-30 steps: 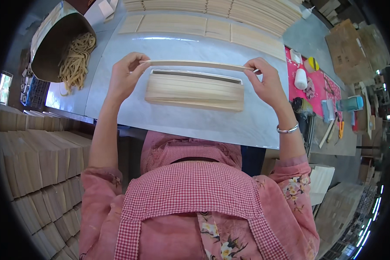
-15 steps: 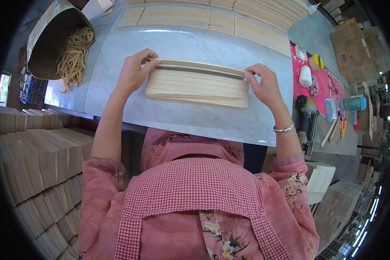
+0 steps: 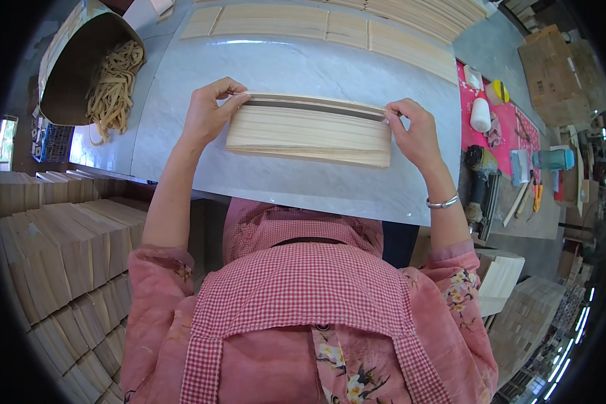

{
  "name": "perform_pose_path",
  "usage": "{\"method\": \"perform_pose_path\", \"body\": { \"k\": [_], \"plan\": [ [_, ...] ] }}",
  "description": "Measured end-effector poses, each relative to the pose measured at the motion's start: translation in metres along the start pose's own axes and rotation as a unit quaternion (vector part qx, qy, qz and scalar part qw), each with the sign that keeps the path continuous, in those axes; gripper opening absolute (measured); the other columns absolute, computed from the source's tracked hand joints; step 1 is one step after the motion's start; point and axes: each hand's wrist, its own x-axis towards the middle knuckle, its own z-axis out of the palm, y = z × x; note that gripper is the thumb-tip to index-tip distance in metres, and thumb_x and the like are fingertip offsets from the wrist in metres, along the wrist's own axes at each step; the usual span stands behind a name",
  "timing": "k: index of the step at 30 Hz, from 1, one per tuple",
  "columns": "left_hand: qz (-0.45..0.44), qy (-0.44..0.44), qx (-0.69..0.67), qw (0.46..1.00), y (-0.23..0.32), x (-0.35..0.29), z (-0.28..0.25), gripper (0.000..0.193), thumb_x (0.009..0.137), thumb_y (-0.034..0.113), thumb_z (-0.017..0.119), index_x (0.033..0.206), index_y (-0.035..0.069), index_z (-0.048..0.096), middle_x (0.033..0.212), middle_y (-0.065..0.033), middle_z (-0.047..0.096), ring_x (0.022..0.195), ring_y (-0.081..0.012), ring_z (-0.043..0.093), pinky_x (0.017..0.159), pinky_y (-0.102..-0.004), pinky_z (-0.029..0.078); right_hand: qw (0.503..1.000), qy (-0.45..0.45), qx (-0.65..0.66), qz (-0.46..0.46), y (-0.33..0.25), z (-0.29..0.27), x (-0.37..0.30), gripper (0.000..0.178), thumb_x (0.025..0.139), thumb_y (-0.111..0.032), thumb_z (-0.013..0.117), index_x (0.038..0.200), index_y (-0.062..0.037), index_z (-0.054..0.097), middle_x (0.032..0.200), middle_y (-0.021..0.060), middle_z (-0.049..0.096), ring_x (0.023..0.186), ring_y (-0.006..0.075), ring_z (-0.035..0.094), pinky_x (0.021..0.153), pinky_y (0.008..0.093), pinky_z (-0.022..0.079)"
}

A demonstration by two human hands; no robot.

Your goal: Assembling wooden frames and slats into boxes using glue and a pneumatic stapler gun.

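Observation:
A long, pale wooden box (image 3: pixel 310 132) lies crosswise on the table before me. Along its far side runs a thin wooden board (image 3: pixel 316 99), with a dark narrow slot between the board and the box's top face. My left hand (image 3: pixel 212 111) pinches the board's left end between thumb and fingers. At the other end, my right hand (image 3: pixel 413 131) is closed on the board's right corner in the same way. Whether the board is fixed to the box or loose, I cannot tell.
Flat grooved wooden panels (image 3: pixel 269 23) lie across the table's far side. At left, a tipped container (image 3: pixel 60 81) spills rubber bands (image 3: pixel 114 87). A white bottle (image 3: pixel 480 115), tape roll (image 3: pixel 497 92) and tools sit at right. Wood stacks (image 3: pixel 67 249) stand at lower left.
Both hands keep their hold on the board's ends. The board looks tipped slightly closer to the box; otherwise the view has only shifted a little.

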Motion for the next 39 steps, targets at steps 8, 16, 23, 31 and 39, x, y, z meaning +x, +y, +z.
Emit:
{"method": "perform_pose_path", "body": {
  "k": [8,16,23,31,39],
  "plan": [
    [0.033,0.073,-0.082,0.993,-0.009,0.000,0.009,0.018,0.089,0.008,0.072,0.103,-0.002,0.077,0.079,-0.0044,0.069,0.073,-0.0134,0.057,0.073,-0.0246,0.049,0.998,0.017,0.065,-0.002,0.004,0.000,0.003,0.010,0.092,-0.002,0.065,0.098,0.0008,0.071,0.087,0.0045,0.067,0.078,0.0152,0.057,0.074,0.0258,0.047],
    [-0.140,0.093,-0.130,0.977,0.010,-0.005,0.006,0.020,0.090,0.010,0.072,0.103,-0.005,0.077,0.086,-0.0063,0.071,0.078,-0.0135,0.059,0.077,-0.0240,0.048,0.984,0.038,0.147,0.091,-0.005,0.001,0.006,0.006,0.090,-0.004,0.065,0.093,0.0000,0.068,0.082,0.0032,0.064,0.074,0.0134,0.056,0.071,0.0259,0.048],
    [-0.181,0.099,-0.109,0.972,0.018,-0.008,0.004,0.019,0.090,0.009,0.072,0.101,-0.005,0.076,0.088,-0.0072,0.071,0.080,-0.0131,0.060,0.078,-0.0235,0.048,0.983,0.015,0.121,0.134,-0.008,0.002,0.000,0.004,0.092,-0.006,0.065,0.092,-0.0015,0.066,0.082,0.0006,0.063,0.072,0.0090,0.053,0.071,0.0217,0.045],
    [-0.197,0.092,-0.100,0.971,0.019,-0.008,0.004,0.019,0.089,0.010,0.073,0.099,-0.006,0.076,0.087,-0.0078,0.071,0.080,-0.0133,0.060,0.076,-0.0239,0.050,0.982,0.005,0.098,0.159,-0.011,0.002,0.000,0.005,0.089,-0.006,0.066,0.090,-0.0015,0.067,0.079,0.0023,0.063,0.071,0.0121,0.054,0.068,0.0258,0.047],
    [-0.151,0.095,-0.058,0.982,0.012,-0.009,0.008,0.017,0.083,0.008,0.073,0.093,-0.005,0.077,0.081,-0.0092,0.072,0.074,-0.0155,0.062,0.073,-0.0269,0.052,0.985,0.011,0.048,0.163,-0.006,0.004,-0.008,0.009,0.092,-0.007,0.065,0.095,0.0000,0.069,0.077,0.0026,0.065,0.068,0.0101,0.054,0.065,0.0230,0.047]
  ]
}}
